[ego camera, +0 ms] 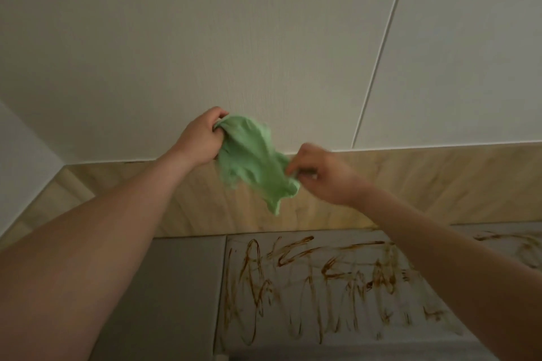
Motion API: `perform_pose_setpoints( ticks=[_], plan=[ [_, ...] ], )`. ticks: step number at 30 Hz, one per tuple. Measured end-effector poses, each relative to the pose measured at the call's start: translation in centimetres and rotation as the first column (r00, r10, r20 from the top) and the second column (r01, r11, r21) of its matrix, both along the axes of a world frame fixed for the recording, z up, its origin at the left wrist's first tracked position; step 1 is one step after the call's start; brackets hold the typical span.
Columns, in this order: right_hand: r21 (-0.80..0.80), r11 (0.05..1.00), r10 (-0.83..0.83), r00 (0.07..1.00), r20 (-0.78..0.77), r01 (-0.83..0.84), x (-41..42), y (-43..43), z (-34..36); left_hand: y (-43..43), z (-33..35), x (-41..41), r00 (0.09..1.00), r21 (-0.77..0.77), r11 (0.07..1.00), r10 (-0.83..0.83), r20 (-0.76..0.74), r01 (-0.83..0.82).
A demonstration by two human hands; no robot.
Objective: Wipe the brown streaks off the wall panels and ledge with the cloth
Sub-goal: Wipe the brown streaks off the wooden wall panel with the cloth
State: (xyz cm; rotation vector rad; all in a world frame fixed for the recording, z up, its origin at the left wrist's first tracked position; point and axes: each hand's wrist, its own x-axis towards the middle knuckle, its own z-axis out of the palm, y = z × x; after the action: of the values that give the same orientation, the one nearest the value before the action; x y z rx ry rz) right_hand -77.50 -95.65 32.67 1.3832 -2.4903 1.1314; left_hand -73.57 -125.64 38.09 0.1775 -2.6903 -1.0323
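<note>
Green cloth [255, 159] stretched midair: left hand [199, 140] fingers clenched, right hand [322, 176] pinching.

Dim, warm indoor light is falling evenly across the pale wall panels [234, 38]; no lamp is showing in frame; the picture is darkening toward 7 and 5 o'clock, where the forearms [88, 243] are sitting in soft shadow; motion blur is smearing the right hand [322, 176] and the green cloth [255, 161]; the left hand [199, 140] is reading sharper; wide-angle distortion is slanting the panel seam [381, 52] at 1 o'clock and tilting the ledge [410, 184]; the brown streaks [337, 275] at 5 o'clock are looking soft.
</note>
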Motion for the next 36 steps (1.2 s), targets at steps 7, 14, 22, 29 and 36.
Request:
perform_pose_setpoints(
  ticks=[7,14,22,29,36],
  plan=[
    [0.254,0.963,0.058,0.988,0.141,-0.093,0.1,0.4,-3.3,2.6,0.3,-1.1,1.000,0.035,0.999,-0.028,0.013,0.028],
    [-0.088,0.970,-0.161,0.869,0.468,0.228,-1.6,-1.3,0.1,3.8,3.4,-0.6,0.957,0.431,0.875,-0.280,0.080,0.220],
    [0.015,0.995,-0.086,0.769,0.634,0.099,-3.7,-2.5,-1.2,3.5,5.3,1.2,0.937,0.751,0.639,-0.339,0.079,0.168],
    [-0.229,0.947,0.115,0.425,0.898,0.226,-4.5,0.1,-1.3,-0.2,0.9,2.0,0.958,0.725,0.676,-0.103,0.268,-0.130],
    [-0.004,0.932,-0.103,0.275,0.956,0.361,-4.5,-2.1,-1.4,5.0,-4.9,0.1,0.902,0.711,0.657,-0.108,0.418,-0.251]
  ],
)
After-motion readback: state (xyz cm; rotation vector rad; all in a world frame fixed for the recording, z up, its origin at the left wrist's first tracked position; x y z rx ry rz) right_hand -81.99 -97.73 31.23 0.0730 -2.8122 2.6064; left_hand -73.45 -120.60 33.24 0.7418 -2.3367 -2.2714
